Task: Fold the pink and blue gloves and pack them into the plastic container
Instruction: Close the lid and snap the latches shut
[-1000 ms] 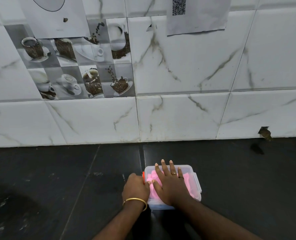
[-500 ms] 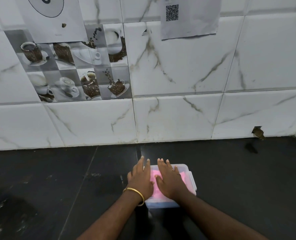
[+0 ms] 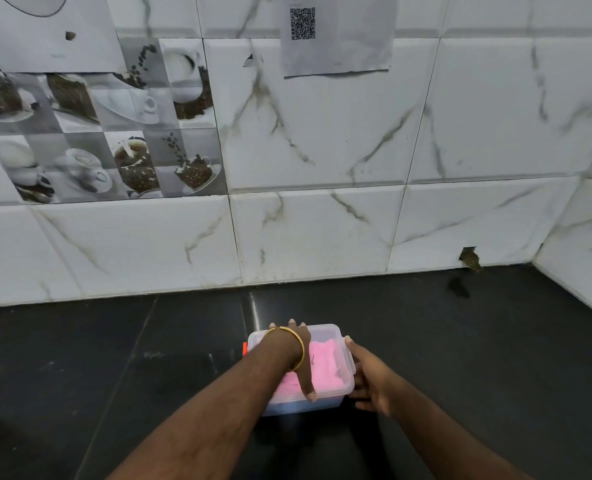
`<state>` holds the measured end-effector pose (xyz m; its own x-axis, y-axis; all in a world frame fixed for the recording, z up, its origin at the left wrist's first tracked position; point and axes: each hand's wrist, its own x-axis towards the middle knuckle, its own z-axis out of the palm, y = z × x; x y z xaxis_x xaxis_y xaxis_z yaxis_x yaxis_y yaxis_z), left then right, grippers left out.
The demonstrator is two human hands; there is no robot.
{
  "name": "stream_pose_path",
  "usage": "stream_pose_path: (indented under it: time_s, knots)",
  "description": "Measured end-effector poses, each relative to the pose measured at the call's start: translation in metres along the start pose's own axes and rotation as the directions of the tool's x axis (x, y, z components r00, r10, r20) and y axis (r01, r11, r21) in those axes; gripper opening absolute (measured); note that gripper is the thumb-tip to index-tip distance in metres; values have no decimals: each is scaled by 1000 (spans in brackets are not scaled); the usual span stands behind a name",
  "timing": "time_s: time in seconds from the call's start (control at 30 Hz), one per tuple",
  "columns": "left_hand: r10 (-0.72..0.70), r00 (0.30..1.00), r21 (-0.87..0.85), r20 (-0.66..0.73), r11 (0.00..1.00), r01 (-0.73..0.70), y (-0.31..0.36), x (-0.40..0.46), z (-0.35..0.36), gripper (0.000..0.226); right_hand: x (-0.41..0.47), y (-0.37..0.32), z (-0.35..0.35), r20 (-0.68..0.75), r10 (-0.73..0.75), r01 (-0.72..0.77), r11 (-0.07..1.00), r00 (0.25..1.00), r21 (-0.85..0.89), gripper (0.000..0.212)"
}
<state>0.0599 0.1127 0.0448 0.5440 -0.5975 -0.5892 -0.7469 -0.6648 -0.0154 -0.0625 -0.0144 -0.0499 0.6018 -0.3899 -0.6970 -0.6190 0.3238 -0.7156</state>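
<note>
The clear plastic container point(image 3: 327, 328) stands on the dark counter, low in the middle of the view. A folded pink glove point(image 3: 325, 362) fills its top, and blue point(image 3: 305, 406) shows through the near wall beneath it. My left hand point(image 3: 305, 346), a gold bangle on its wrist, reaches across the container's left half. Its knuckles are at the far rim and its thumb stretches over the pink glove to the near rim; the fingers are hidden. My right hand point(image 3: 369, 377) grips the container's right wall, thumb on the rim.
The black counter point(image 3: 114, 368) runs back to a white marble-tiled wall point(image 3: 322, 230), which turns a corner at the far right. A small orange piece point(image 3: 244, 348) sticks out at the container's left side. A broken hole point(image 3: 469, 259) sits at the wall's base.
Both hands lay flat on the pink glove before. Now my right hand has slid off to the container's right wall, and my left hand has moved across the top.
</note>
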Motion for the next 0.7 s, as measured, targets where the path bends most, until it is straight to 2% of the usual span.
stream_pose_path:
  time_s: [0.13,0.2,0.27,0.3,0.37,0.47,0.7]
  knots:
    - [-2,1000,-18,8,1000,2,1,5,1,131,3,4,4,27,-3,0,996,1000,90,57]
    - [-6,1000,-26,11,1000,6,1,6,2,131,5,3,4,-6,-31,32,992,999,119,48]
    - [-8,1000,-36,11,999,9,1,6,2,130,6,2,4,-101,-128,139,984,987,112,39]
    - [-8,1000,-47,10,999,9,1,7,2,128,7,1,5,-168,-205,217,975,964,52,35]
    - [-6,1000,-60,12,998,7,1,6,1,125,8,-1,9,-263,-367,320,925,892,-203,34]
    - [-4,1000,-60,16,998,5,1,6,1,124,6,-2,15,-278,-478,285,802,833,-525,32]
    - [-17,1000,-94,15,995,19,0,8,3,114,0,-2,22,-315,-577,209,664,753,-718,36]
